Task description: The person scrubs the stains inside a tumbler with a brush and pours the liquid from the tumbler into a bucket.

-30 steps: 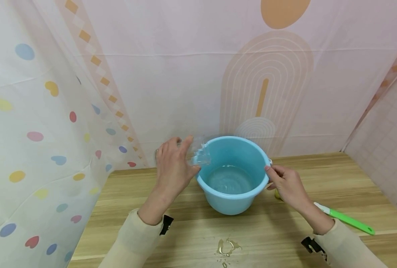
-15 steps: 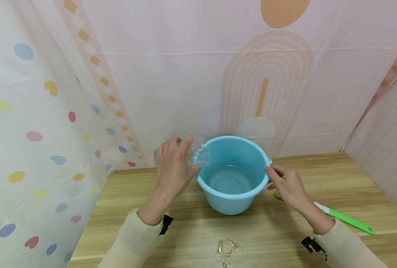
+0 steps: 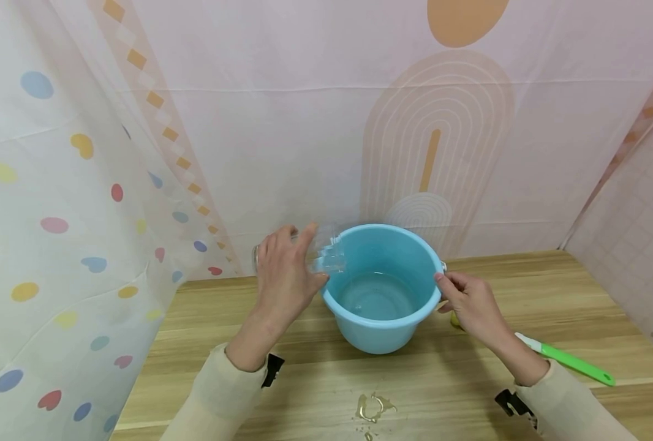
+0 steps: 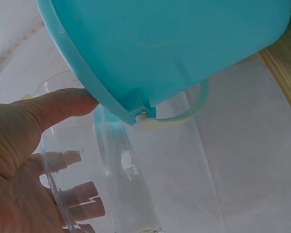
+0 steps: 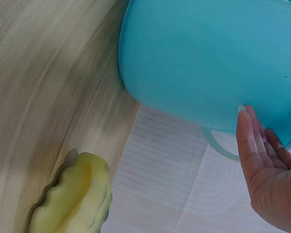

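My left hand (image 3: 285, 269) holds a clear see-through container (image 3: 329, 258), tipped on its side with one end at the left rim of a light blue bucket (image 3: 378, 335). In the left wrist view the thumb touches the bucket's rim, and other fingers show through the container's wall (image 4: 123, 179). Shallow clear water (image 3: 378, 297) lies in the bucket, which stands on the wooden table. On the opposite side my right hand (image 3: 470, 303) pinches the rim, thumb on top; in the right wrist view its fingers (image 5: 252, 141) reach along the outer wall.
A yellow wavy-edged sponge (image 5: 75, 196) lies by the bucket, mostly hidden behind my right hand in the head view. Farther right is a green-handled tool (image 3: 574, 364) with a white neck. A small puddle (image 3: 373, 407) wets the table's front. Patterned curtains (image 3: 277, 153) hang behind and beside.
Ripples on the water in the bucket have calmed. Both hands, the container and the bucket keep almost the same position.
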`<state>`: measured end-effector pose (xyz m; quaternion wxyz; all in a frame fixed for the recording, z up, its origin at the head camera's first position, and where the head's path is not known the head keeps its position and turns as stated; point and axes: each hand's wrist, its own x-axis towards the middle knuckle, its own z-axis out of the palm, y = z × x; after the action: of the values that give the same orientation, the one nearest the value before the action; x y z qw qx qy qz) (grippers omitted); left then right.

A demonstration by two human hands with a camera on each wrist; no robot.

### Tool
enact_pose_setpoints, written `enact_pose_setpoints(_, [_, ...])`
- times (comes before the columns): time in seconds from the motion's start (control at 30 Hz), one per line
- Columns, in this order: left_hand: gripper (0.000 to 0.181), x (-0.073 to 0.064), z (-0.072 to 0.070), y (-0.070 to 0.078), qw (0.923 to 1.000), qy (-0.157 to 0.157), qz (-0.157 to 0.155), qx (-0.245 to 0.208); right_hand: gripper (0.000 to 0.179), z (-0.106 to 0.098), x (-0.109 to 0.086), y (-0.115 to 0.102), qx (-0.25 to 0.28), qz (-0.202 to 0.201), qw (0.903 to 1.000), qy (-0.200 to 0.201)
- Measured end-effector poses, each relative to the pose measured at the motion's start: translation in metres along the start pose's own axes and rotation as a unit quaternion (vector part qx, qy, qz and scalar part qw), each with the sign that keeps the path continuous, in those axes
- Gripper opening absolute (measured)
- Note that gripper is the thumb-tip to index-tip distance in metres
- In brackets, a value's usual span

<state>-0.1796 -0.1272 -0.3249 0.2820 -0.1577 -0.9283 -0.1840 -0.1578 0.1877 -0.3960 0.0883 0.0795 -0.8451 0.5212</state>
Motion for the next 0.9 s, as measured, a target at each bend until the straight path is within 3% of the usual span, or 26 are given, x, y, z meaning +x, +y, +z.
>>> enact_pose_setpoints(0.9, [0.080,0.0014,-0.0007,0.0008,1.0000,-0.004,0.005,0.002,0.037,-0.0013,0.0000,-0.0012,-0.003,-0.004,1.0000,0.000])
